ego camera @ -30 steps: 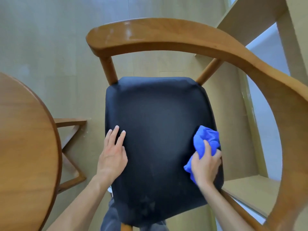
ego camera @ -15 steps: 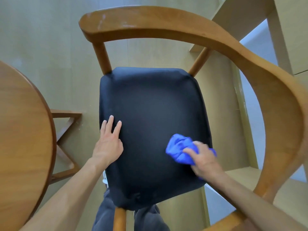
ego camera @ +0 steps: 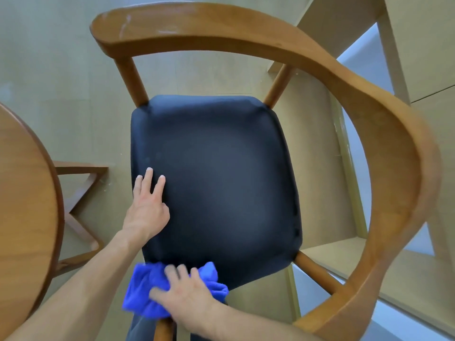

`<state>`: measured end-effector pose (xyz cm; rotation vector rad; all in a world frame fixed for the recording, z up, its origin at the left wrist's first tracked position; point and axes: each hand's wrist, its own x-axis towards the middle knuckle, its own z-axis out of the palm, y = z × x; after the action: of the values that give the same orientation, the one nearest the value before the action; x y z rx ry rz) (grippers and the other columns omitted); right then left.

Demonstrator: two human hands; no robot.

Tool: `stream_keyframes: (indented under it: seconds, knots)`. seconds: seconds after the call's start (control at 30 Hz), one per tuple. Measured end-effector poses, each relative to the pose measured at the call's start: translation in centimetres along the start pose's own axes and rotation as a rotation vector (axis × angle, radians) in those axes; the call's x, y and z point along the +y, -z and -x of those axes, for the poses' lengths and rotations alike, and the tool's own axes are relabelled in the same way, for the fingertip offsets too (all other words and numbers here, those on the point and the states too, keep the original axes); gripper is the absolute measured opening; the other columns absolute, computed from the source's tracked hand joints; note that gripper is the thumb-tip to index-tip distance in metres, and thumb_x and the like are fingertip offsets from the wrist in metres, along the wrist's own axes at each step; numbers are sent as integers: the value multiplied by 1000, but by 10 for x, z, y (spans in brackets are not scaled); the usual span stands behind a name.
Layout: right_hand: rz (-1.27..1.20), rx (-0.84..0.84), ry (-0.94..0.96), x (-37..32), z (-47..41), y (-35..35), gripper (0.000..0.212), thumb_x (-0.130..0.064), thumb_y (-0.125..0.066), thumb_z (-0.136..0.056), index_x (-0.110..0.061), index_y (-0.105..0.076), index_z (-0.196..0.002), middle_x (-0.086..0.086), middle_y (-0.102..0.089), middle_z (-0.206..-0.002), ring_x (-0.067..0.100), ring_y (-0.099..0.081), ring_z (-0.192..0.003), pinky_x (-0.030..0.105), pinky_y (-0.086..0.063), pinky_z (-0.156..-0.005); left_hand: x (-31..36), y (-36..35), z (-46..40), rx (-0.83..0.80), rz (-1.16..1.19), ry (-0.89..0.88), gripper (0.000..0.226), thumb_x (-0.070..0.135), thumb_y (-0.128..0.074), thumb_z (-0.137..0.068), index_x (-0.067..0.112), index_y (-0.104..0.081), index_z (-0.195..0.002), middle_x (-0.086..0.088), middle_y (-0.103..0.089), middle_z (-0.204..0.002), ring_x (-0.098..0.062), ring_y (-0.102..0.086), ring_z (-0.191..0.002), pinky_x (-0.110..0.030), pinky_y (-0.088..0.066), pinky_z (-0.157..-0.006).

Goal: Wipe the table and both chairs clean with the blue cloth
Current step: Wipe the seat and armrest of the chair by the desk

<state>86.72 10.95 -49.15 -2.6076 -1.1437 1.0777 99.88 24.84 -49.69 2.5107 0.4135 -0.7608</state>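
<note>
Blue cloth [ego camera: 147, 289] bunched at near edge of black chair seat [ego camera: 216, 173], long axis left-right. Right hand [ego camera: 183, 291] presses it, fingers extended. Left hand [ego camera: 147, 207] flat on seat's left side, fingers straight. Round table [ego camera: 27, 205] at left; curved wooden armrest [ego camera: 369, 124] wraps far and right sides.

Blue cloth [ego camera: 144, 289] on chair seat [ego camera: 221, 173]
</note>
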Motion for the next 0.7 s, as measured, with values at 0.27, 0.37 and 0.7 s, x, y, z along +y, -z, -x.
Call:
stream_keyframes:
  seconds: [0.27, 0.37, 0.7]
  knots:
    - [367, -7, 57, 188, 69, 35, 59, -9, -75, -52, -33, -48, -99, 8, -54, -107, 26, -52, -76, 32, -40, -52, -6, 8, -1, -54, -71, -5, 67, 9, -40, -96, 25, -12, -154, 7, 14, -161, -15, 14, -148, -41, -33, -110]
    - [301, 13, -346, 235, 92, 62, 54, -3, -66, -70, -27, -40, -110, 11, -44, -117, 32, -50, -94, 42, -44, -68, -2, 9, 2, -77, -71, 4, 66, 10, -39, -96, 24, -11, -154, 6, 15, -161, -17, 14, -148, -40, -32, -110]
    - [-600, 370, -634, 174, 104, 152, 34, -18, -68, -78, -30, -46, -101, -3, -45, -110, 20, -52, -94, 28, -39, -75, 71, 50, 67, -172, 13, -168, 49, 20, -41, -99, 19, -34, -147, 2, -32, -152, -17, -24, -139, -32, -32, -111]
